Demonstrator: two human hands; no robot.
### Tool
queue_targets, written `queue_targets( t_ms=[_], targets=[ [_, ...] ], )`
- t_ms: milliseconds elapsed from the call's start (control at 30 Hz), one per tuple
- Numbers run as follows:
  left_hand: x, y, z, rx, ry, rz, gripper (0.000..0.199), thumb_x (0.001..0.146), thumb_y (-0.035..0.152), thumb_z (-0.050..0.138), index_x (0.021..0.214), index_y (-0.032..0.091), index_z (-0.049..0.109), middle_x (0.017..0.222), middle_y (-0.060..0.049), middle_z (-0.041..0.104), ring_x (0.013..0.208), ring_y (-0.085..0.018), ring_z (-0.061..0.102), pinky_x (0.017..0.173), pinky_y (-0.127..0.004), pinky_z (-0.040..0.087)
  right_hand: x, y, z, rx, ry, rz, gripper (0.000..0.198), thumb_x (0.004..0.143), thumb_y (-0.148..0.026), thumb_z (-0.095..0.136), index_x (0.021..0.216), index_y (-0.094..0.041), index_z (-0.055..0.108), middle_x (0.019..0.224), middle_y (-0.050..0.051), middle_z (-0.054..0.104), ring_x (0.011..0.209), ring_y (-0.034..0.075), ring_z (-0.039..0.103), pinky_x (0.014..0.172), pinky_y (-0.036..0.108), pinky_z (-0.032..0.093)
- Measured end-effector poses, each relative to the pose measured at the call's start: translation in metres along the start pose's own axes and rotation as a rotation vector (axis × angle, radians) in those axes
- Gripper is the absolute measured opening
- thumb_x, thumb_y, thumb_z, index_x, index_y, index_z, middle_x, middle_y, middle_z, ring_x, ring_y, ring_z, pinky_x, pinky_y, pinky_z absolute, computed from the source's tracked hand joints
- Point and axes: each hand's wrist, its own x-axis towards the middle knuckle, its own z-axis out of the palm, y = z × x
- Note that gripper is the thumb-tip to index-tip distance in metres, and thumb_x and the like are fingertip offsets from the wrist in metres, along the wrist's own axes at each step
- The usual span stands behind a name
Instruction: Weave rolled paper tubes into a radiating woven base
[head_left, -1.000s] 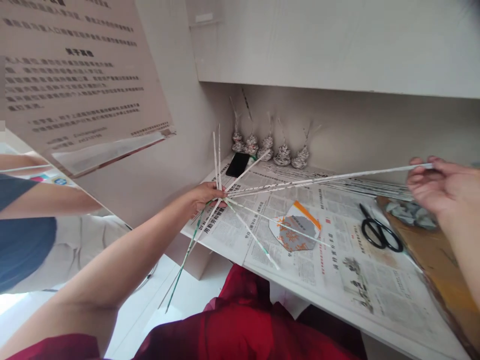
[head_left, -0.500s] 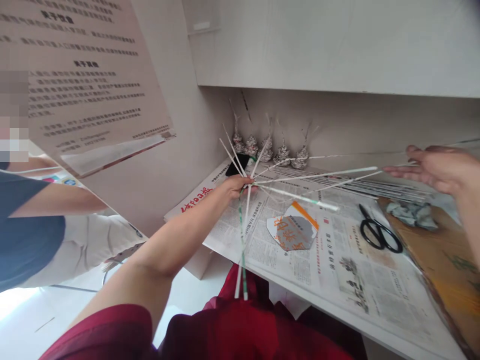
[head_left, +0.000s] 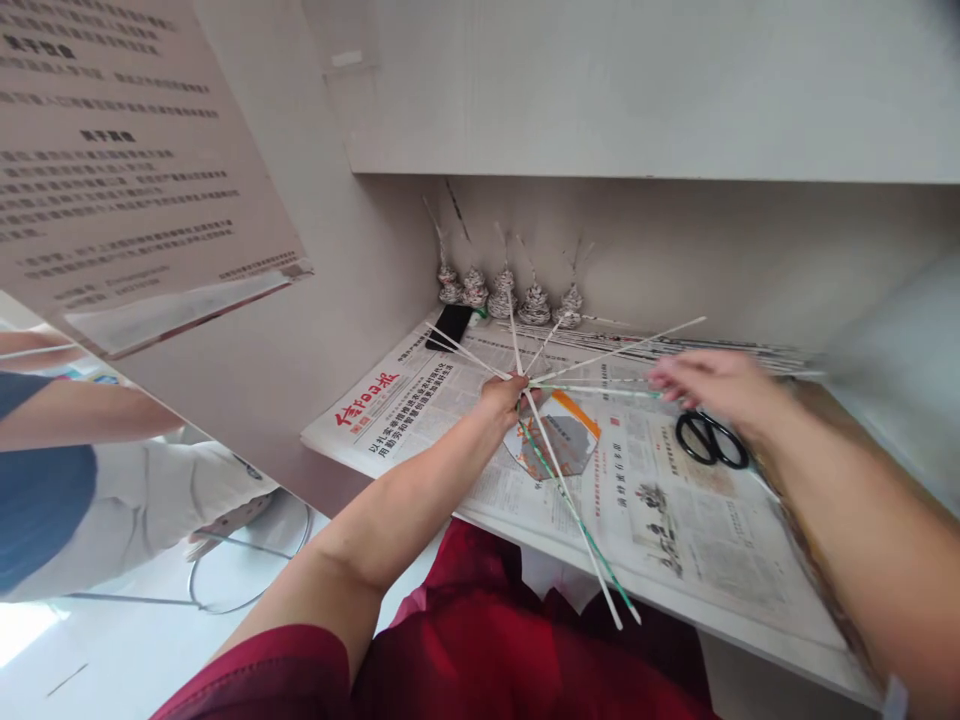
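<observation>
My left hand [head_left: 504, 400] is closed in a pinch on the crossing point of several thin rolled-paper sticks [head_left: 562, 470], which fan out like spokes. Most are white; one has green patches and hangs toward the table's front edge. To the right, my right hand [head_left: 712, 385] is slightly blurred, its fingers bent together where a patterned paper stick from the bundle reaches them. Beneath the spokes lies a grey and white cut piece [head_left: 559, 445] with an orange edge. Black-handled scissors [head_left: 711, 440] rest just below my right hand, their blades hidden.
Newspaper [head_left: 450, 400] covers the table. Several woven paper gourd shapes [head_left: 502, 295] stand along the back wall, near a black phone-like object [head_left: 448, 328]. More paper sticks [head_left: 720, 350] lie at the back right, beside cardboard [head_left: 825, 410]. Another person's arm [head_left: 97, 410] shows at left.
My right hand has come inward and down from the far right. The spoke bundle has turned in my left hand, with its front sticks swinging to the right. The view has shifted right.
</observation>
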Motion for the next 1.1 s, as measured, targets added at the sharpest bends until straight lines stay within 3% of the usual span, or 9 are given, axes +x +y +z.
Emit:
queue_targets(
  t_ms=[33,100,167,267,400,567,800,1000,1100],
  targets=[
    [-0.003,-0.002,0.001,0.004,-0.003,-0.003,0.026,0.072,-0.006,0.065,0.077,0.014,0.048,0.068,0.002,0.055,0.052,-0.009,0.06,0.056,-0.025,0.057,-0.011,-0.002,0.025,-0.076,-0.203,0.002,0.024,0.073,-0.043,0.071,0.079,-0.02,0.075,0.078,0.008,0.073,0.06,0.018,0.063,0.051,0.028,0.045],
    [-0.007,-0.006,0.002,0.012,-0.015,-0.013,0.025,0.073,-0.004,0.063,0.079,0.014,0.049,0.066,0.003,0.055,0.049,-0.01,0.059,0.054,-0.026,0.055,-0.028,-0.002,0.074,-0.1,-0.37,-0.093,0.021,0.073,-0.042,0.071,0.077,-0.022,0.075,0.075,0.005,0.072,0.061,0.017,0.063,0.055,0.027,0.047],
    [-0.011,-0.01,0.003,0.019,-0.038,-0.023,0.023,0.074,-0.003,0.062,0.08,0.015,0.049,0.063,0.003,0.055,0.047,-0.011,0.058,0.051,-0.025,0.053,-0.037,0.004,0.114,-0.035,-0.38,-0.144,0.018,0.076,-0.039,0.068,0.085,-0.024,0.074,0.085,0.004,0.074,0.069,0.018,0.066,0.058,0.027,0.048],
    [-0.016,-0.013,0.001,0.03,-0.082,-0.032,0.02,0.074,-0.002,0.06,0.078,0.015,0.05,0.059,0.003,0.054,0.045,-0.011,0.056,0.047,-0.022,0.048,-0.035,0.016,0.147,0.002,-0.292,-0.09,0.015,0.073,-0.035,0.07,0.079,-0.021,0.07,0.077,0.003,0.072,0.064,0.017,0.065,0.056,0.026,0.047],
    [-0.017,-0.008,-0.005,0.062,-0.156,-0.09,0.018,0.073,-0.002,0.058,0.074,0.014,0.051,0.055,0.003,0.052,0.044,-0.009,0.053,0.045,-0.019,0.044,-0.026,0.023,0.15,0.13,-0.302,-0.033,0.011,0.069,-0.027,0.072,0.071,-0.02,0.064,0.063,-0.001,0.068,0.055,0.013,0.06,0.052,0.022,0.044],
    [-0.015,-0.002,-0.005,0.093,-0.249,-0.146,0.018,0.069,-0.002,0.058,0.072,0.015,0.053,0.053,0.002,0.053,0.045,-0.01,0.052,0.046,-0.021,0.046,-0.029,0.014,0.135,0.387,-0.384,0.175,0.018,0.065,-0.028,0.077,0.076,-0.019,0.065,0.063,-0.001,0.067,0.045,0.009,0.054,0.034,0.016,0.03],
    [-0.012,-0.003,0.004,0.149,-0.274,-0.063,0.019,0.065,0.0,0.064,0.073,0.015,0.055,0.054,0.001,0.057,0.045,-0.011,0.054,0.045,-0.021,0.043,-0.021,0.011,0.133,0.823,-0.196,0.412,0.013,0.072,-0.025,0.076,0.073,-0.016,0.067,0.068,0.003,0.07,0.054,0.009,0.061,0.042,0.016,0.046],
    [-0.001,-0.004,0.009,0.156,-0.307,-0.087,0.022,0.062,-0.001,0.067,0.076,0.013,0.057,0.052,0.003,0.055,0.037,-0.005,0.045,0.033,-0.015,0.025,-0.022,0.015,0.139,0.869,-0.042,0.398,0.012,0.069,-0.019,0.076,0.077,-0.017,0.067,0.07,0.003,0.069,0.057,0.011,0.062,0.042,0.016,0.047],
    [0.004,-0.007,0.009,0.109,-0.301,-0.114,0.022,0.063,-0.003,0.066,0.076,0.012,0.057,0.055,0.002,0.057,0.039,-0.004,0.047,0.034,-0.013,0.026,-0.025,0.016,0.143,0.868,0.025,0.331,0.021,0.064,-0.019,0.079,0.078,-0.019,0.064,0.071,0.003,0.069,0.059,0.012,0.063,0.042,0.018,0.048]
  ],
)
